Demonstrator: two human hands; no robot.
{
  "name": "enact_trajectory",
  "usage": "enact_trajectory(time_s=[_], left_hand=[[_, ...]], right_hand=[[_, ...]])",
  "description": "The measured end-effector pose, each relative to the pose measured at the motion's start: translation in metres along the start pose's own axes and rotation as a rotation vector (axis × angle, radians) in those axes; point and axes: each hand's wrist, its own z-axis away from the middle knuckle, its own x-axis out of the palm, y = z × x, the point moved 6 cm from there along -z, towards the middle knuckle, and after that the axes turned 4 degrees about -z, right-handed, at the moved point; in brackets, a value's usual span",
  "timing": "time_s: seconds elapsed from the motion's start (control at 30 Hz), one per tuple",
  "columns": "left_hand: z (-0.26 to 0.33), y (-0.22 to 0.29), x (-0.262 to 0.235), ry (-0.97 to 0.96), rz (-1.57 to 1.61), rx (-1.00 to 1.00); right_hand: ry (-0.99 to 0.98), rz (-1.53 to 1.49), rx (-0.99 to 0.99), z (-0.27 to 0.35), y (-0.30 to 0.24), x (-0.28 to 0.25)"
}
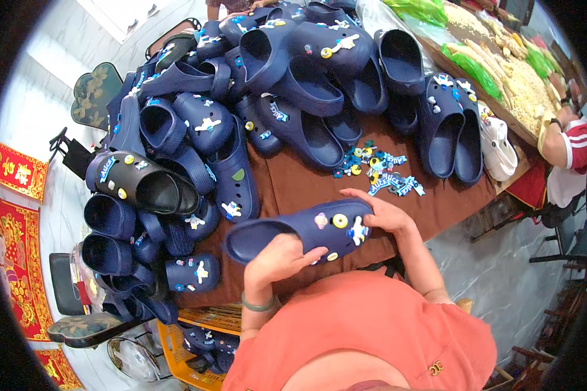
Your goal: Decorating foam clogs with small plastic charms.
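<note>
We are seeing the clog pile (241, 98) lying behind and left on the table (293, 186); loose charms (378, 171) lying right of centre.

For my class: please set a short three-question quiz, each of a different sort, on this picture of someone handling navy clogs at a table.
1. True or false: the left hand and the right hand both hold the same navy clog.
2. Multiple choice: the loose pile of charms lies on A) the floor, B) the brown tabletop, C) a chair.
3. Fill in: among the navy pairs, the single clog at the far right of the table is ____ in colour.

Key
1. True: one hand grips the heel end, the other the decorated toe end.
2. B.
3. White.
</note>
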Motion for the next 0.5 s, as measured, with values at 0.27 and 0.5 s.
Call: enact_trajectory(time_s=[0.27,0.5], left_hand=[[0.007,0.111,-0.097,1.071,-0.299,0.499],[-0.022,-0.005,-0.051,0.903,0.065,0.098]], right_hand=[[0.476,-0.485,-0.423,0.034,-0.004,-0.029],[0.610,-0.413,-0.925,0.085,-0.074,-0.082]])
